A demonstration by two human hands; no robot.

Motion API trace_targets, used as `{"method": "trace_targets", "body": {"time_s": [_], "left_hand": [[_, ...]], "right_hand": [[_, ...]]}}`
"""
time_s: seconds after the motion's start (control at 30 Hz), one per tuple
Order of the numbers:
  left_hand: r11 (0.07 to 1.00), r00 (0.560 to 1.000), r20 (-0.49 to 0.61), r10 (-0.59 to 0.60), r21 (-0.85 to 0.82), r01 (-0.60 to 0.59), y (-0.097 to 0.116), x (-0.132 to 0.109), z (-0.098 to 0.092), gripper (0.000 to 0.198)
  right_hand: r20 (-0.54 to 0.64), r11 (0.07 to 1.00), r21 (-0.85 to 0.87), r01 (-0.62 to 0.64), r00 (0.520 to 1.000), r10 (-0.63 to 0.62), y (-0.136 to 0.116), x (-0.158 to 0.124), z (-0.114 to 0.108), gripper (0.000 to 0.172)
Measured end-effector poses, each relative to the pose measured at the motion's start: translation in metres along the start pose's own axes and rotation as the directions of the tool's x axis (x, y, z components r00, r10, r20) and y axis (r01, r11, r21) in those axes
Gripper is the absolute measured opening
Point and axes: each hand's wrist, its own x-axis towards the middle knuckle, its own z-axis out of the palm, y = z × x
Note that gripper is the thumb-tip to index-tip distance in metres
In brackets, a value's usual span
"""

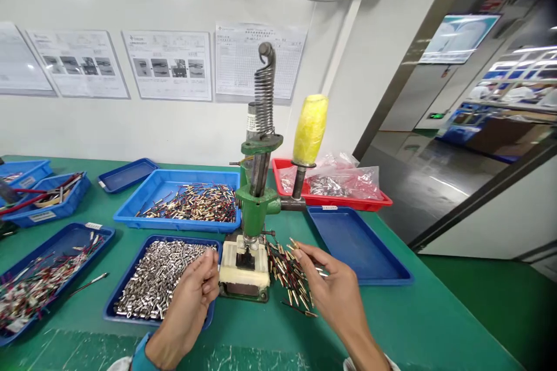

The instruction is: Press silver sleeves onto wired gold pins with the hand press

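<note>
My left hand (195, 287) is closed in a pinch above the right side of a blue tray (108, 308) of small silver metal sleeves (163, 272); what its fingertips hold is hidden. My right hand (333, 284) pinches a brass-tipped wire piece (294, 243) over a loose pile of similar wires (290, 278) on the table. Between the hands stands a green hand press (256, 208) with a coiled spring on top and a yellow-wrapped handle (311, 130) raised at its right. Its pale base (243, 272) carries a small dark die, with neither hand touching it.
Behind the sleeves lies a light-blue tray (130, 214) of brass-ended wires. A dark blue tray (361, 249) stands at right, a red tray (383, 203) with plastic bags behind it. More blue trays with wires and tools line the left. The table edge (461, 307) slopes at right.
</note>
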Motion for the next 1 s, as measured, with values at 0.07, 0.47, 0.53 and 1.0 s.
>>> {"method": "trace_targets", "body": {"time_s": [0.07,0.47,0.53,1.0], "left_hand": [[1.0,0.999,0.036,0.0,0.004,0.0,-0.002,-0.003,0.003,0.05],[0.988,1.0,0.006,0.012,0.155,-0.013,-0.015,-0.01,0.007,0.056],[0.977,1.0,-0.004,0.03,0.21,-0.028,-0.015,-0.01,0.006,0.057],[0.78,0.945,0.107,0.308,0.54,-0.315,-0.014,-0.013,0.004,0.051]], "right_hand": [[0.092,1.0,0.006,-0.004,0.996,0.004,-0.011,-0.012,0.004,0.038],[0.42,0.989,0.133,-0.058,0.908,-0.003,-0.049,-0.058,0.052,0.037],[0.437,0.988,0.134,-0.071,0.9,0.005,-0.049,-0.057,0.053,0.037],[0.496,0.994,0.074,-0.086,0.868,0.038,-0.055,-0.059,0.056,0.039]]}}
